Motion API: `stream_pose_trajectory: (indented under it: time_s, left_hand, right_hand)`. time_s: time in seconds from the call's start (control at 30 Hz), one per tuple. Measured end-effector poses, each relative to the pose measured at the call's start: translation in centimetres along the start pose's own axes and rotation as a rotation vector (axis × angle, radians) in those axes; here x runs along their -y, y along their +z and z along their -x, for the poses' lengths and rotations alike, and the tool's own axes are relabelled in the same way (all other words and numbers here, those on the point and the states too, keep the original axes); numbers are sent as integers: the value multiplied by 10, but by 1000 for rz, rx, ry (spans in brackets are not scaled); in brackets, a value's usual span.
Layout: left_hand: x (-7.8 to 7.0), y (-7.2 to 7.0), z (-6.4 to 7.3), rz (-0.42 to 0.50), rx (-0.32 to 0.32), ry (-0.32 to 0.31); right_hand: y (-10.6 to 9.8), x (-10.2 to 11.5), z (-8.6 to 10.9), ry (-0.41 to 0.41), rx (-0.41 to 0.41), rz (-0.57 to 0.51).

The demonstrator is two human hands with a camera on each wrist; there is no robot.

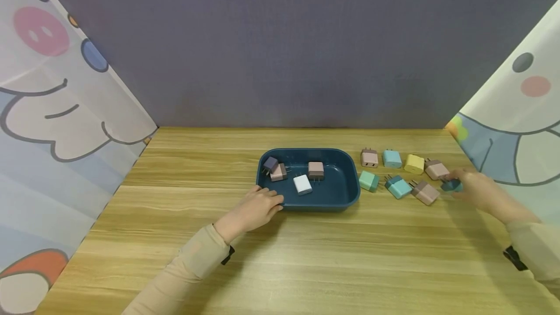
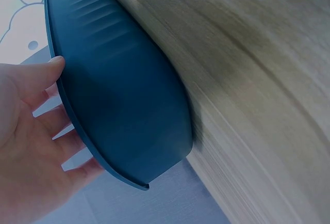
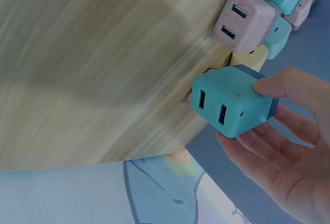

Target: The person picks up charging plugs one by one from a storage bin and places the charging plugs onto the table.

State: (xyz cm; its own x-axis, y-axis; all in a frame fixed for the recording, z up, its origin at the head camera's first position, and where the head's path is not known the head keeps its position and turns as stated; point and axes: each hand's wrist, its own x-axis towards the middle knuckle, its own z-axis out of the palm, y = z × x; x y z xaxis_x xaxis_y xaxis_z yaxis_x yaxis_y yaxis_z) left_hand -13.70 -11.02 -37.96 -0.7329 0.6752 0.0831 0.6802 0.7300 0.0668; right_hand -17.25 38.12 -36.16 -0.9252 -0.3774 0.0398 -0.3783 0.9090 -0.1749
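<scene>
My left hand grips the near left rim of a dark blue plastic tray. In the left wrist view the thumb presses the tray's outer wall, and the fingers reach over the rim. Inside the tray lie a white charger, a dark purple charger and two pink chargers, one near the middle. At the right end of the loose chargers, my right hand pinches a teal charger with two USB slots between thumb and fingers. Whether that charger touches the table I cannot tell.
Several chargers lie on the wooden table right of the tray, among them a yellow one, a light blue one, a green one and a brownish-pink one. A grey panel stands behind the table, with cartoon-printed cloth at both sides.
</scene>
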Motion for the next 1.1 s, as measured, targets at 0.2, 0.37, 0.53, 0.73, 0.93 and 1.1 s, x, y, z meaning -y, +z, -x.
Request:
stream_pose_trajectory:
  time_s: [0.2,0.37,0.53,0.73,0.93,1.1]
  left_hand:
    - [0,0,1,-1,3,0]
    - [0,0,1,-4,-5,3]
    - [0,1,1,-17,-10,7]
    - [0,0,1,-22,-19,13]
    - [-1,0,1,-20,-8,7]
    - [-1,0,0,-18,-7,8]
  right_hand:
    - [5,-5,3,-2,12,-8]
    - [10,-10,5,-17,12,21]
    - [13,-13,5,-7,18,71]
    - [17,-15,4,-6,23,98]
    - [19,-15,3,23,53,106]
    - [20,-15,3,17,60,136]
